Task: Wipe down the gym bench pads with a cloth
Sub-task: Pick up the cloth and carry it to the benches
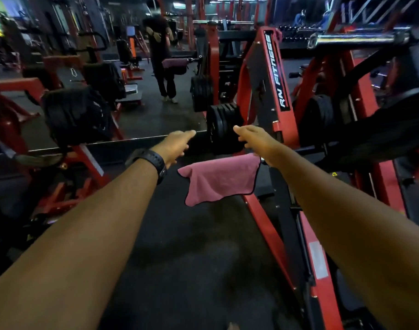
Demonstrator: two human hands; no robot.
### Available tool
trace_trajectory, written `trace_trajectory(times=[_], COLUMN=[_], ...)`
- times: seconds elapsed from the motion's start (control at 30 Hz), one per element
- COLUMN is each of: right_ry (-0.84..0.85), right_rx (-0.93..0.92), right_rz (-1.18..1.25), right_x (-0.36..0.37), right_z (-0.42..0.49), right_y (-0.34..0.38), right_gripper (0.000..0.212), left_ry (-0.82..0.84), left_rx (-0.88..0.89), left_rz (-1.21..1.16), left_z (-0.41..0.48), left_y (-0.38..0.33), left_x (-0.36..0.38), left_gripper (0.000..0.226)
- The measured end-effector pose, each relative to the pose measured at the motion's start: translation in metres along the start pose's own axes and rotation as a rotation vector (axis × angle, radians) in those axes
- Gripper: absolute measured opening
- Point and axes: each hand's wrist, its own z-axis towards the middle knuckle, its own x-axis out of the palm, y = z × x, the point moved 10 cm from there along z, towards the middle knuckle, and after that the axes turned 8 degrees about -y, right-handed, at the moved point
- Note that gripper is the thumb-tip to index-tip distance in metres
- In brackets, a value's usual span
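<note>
— Two hands are noted, both stretched forward. How is the pink cloth (218, 179) held?

— It is hung by its upper right corner from the underside of the right hand (251, 142). The pinch itself is hidden beneath the palm, and the forefinger is seen stretched out. The left hand (176, 146) is seen with straight fingers and nothing in it. A wristwatch (153, 163) is worn on that wrist.

— Where is the cloth found?

— In the air between the forearms, above the dark floor (180, 246) and near the weight plates (222, 129). No pad is touched by it.

— Handling?

— It is judged light, thin and limp, since it is draped and creased under its own weight. Little firmness is offered by a corner hold, so it is best bunched or folded into the palm before a pad is pressed. A dark pad (382, 132) is seen to the right by the red frame (258, 91). Whether it is a bench pad cannot be told.
</note>
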Motion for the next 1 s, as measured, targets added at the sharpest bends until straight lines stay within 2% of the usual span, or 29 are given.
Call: trace_trajectory(times=[0.13, 0.27, 0.47, 0.6, 0.67, 0.77, 0.83, 0.9, 1.0], right_ry=[0.069, 0.136, 0.348, 0.494, 0.512, 0.536, 0.575, 0.598, 0.471], right_rx=[-0.050, -0.015, 0.027, 0.122, 0.199, 0.217, 0.306, 0.425, 0.588], right_rz=[-0.179, -0.294, -0.509, -0.706, -0.813, -0.983, -1.071, -1.093, -0.796], right_x=[0.027, 0.047, 0.095, 0.124, 0.125, 0.128, 0.129, 0.130, 0.134], right_z=[0.103, 0.186, 0.280, 0.303, 0.309, 0.309, 0.309, 0.302, 0.300], right_y=[-0.035, -0.073, -0.136, -0.189, -0.216, -0.235, -0.254, -0.277, -0.296], right_gripper=[0.048, 0.049, 0.040, 0.071, 0.084, 0.089, 0.095, 0.100, 0.103], left_ry=[0.000, 0.058, 0.235, 0.359, 0.462, 0.555, 0.552, 0.570, 0.607], left_rx=[0.004, -0.071, -0.219, -0.306, -0.354, -0.460, -0.558, -0.598, -0.639], left_rz=[0.056, 0.186, 0.316, 0.370, 0.413, 0.463, 0.511, 0.578, 0.652], left_z=[0.090, 0.166, 0.253, 0.278, 0.292, 0.299, 0.300, 0.298, 0.302], left_y=[0.018, 0.042, 0.081, 0.116, 0.145, 0.184, 0.202, 0.211, 0.232], left_x=[0.037, 0.072, 0.122, 0.147, 0.164, 0.176, 0.172, 0.164, 0.159], left_gripper=[0.048, 0.051, 0.055, 0.056, 0.063, 0.072, 0.086, 0.087, 0.088])
